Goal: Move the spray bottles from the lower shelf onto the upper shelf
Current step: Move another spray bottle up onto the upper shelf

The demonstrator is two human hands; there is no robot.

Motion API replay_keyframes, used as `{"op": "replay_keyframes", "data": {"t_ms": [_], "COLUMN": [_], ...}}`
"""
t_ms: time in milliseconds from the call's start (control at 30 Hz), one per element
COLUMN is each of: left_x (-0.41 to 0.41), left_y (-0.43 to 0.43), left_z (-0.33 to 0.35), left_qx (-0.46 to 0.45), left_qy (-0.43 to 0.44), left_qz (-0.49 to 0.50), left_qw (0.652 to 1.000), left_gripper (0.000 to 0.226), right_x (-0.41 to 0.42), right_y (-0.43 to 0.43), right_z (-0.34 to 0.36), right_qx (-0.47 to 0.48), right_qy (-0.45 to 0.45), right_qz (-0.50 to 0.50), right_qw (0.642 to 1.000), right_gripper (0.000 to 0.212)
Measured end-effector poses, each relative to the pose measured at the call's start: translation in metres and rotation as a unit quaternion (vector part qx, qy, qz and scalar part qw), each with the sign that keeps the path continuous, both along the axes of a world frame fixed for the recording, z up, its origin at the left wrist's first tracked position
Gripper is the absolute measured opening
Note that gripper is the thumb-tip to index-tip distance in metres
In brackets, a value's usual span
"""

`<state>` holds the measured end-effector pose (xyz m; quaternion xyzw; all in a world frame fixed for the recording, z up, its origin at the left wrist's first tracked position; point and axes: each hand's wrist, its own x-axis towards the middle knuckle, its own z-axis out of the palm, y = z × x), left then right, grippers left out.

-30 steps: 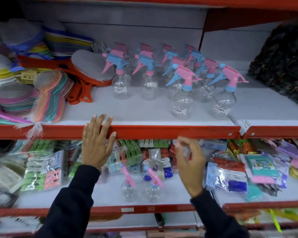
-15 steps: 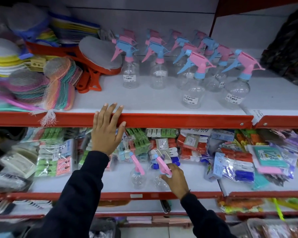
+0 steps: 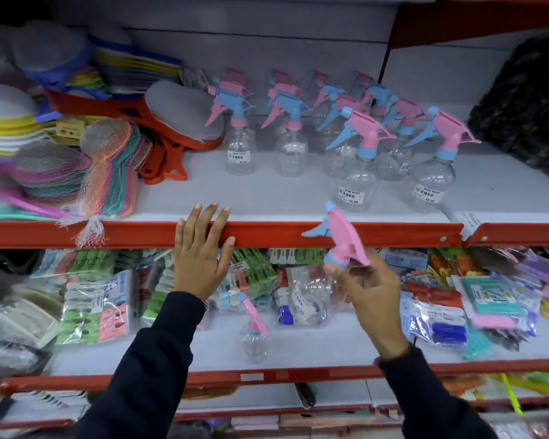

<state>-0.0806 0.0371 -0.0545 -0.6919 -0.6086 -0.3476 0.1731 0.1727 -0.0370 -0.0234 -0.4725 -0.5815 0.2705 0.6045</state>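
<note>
The person's left hand (image 3: 200,258) lay flat and open, fingers spread, over the red front edge of the upper shelf (image 3: 298,201), gripping nothing. The right hand (image 3: 373,299) was closed around the neck of a clear spray bottle (image 3: 311,299) with a pink and blue trigger head, holding it tilted in the air in front of the gap between the two shelves; the head reached up across the upper shelf's red lip while the clear body hung in front of the packets behind. That bottle touched neither shelf. A second spray bottle (image 3: 255,340), small and clear with a pink trigger, stood upright near the front of the lower shelf (image 3: 298,350), just left of the lifted one and well apart from both hands. On the upper shelf a cluster of spray bottles (image 3: 355,185) in the same pink and blue already stood upright in loose rows, several showing white price labels. To their left lay netted scrubbers (image 3: 108,172) and an orange-handled brush (image 3: 178,128). Bagged clothes pegs (image 3: 86,308) crowded the back of the lower shelf.
</note>
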Motion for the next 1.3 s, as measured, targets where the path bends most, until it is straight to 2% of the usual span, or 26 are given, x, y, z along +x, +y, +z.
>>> {"op": "replay_keyframes", "data": {"t_ms": [167, 333, 533, 767, 967, 1100, 1300], "left_x": [-0.001, -0.003, -0.006, -0.007, -0.005, -0.005, -0.012], "left_y": [0.0, 0.0, 0.0, 0.002, 0.002, 0.001, -0.006], "left_z": [0.001, 0.001, 0.001, 0.0, 0.0, 0.002, 0.004], "left_qx": [0.001, -0.013, -0.032, -0.033, -0.028, -0.034, -0.04], "left_qy": [0.0, 0.004, 0.014, 0.019, 0.021, 0.02, 0.048], "left_qz": [-0.007, -0.004, -0.006, -0.004, -0.003, -0.005, -0.012], "left_qw": [1.0, 1.0, 0.999, 0.999, 0.999, 0.999, 0.998], "left_gripper": [0.048, 0.047, 0.049, 0.048, 0.048, 0.048, 0.049], "right_x": [-0.011, -0.036, -0.056, -0.06, -0.058, -0.057, -0.06], "right_y": [0.028, 0.084, 0.142, 0.154, 0.151, 0.147, 0.092], "right_z": [0.07, 0.108, 0.088, 0.079, 0.079, 0.079, 0.065], "right_qx": [0.109, 0.129, 0.094, 0.092, 0.078, 0.055, 0.092], "right_qy": [0.038, -0.029, -0.076, -0.124, -0.127, -0.131, -0.062], "right_qz": [-0.022, -0.078, -0.119, -0.148, -0.165, -0.14, -0.128], "right_qw": [0.993, 0.988, 0.985, 0.977, 0.975, 0.98, 0.986], "right_gripper": [0.025, 0.022, 0.03, 0.031, 0.024, 0.028, 0.033]}}
